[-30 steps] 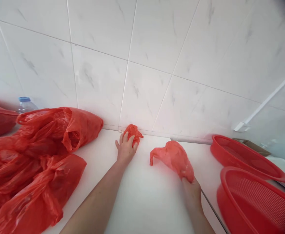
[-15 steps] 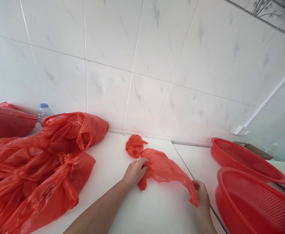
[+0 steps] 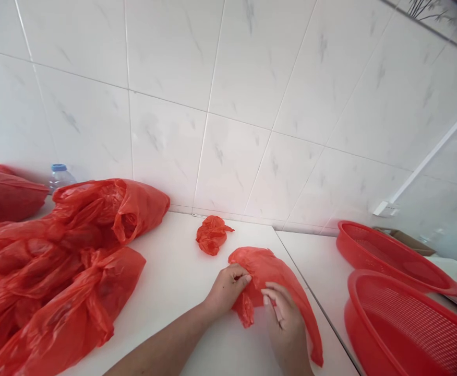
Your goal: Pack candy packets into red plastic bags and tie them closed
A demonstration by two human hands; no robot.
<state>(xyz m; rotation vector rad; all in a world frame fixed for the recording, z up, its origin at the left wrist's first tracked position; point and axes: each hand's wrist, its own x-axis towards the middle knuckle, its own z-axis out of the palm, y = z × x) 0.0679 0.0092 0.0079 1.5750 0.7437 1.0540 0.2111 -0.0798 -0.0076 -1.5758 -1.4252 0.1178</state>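
Observation:
A thin red plastic bag (image 3: 269, 263) lies loosely spread on the white tabletop in front of me. My left hand (image 3: 230, 286) pinches its left part between thumb and fingers, with a crumpled end hanging below. Over the bag's lower middle is my right hand (image 3: 285, 316), thumb and fingers curled but apart, with nothing visible between them. One long end of the bag trails past the right hand toward the table's near side. Just beyond my left hand sits a crumpled red plastic bag (image 3: 212, 235).
Several knotted, filled red bags (image 3: 83, 271) cover the left side. A clear bottle with a blue cap (image 3: 59, 175) stands behind them by the tiled wall. Two red plastic baskets, one nearer (image 3: 363, 318) and one farther (image 3: 348, 245), sit at right beyond a table seam (image 3: 309, 287).
My right hand has let go of the bag's right end and moved left, close to my left hand. That end now droops toward me. My left hand keeps its pinch.

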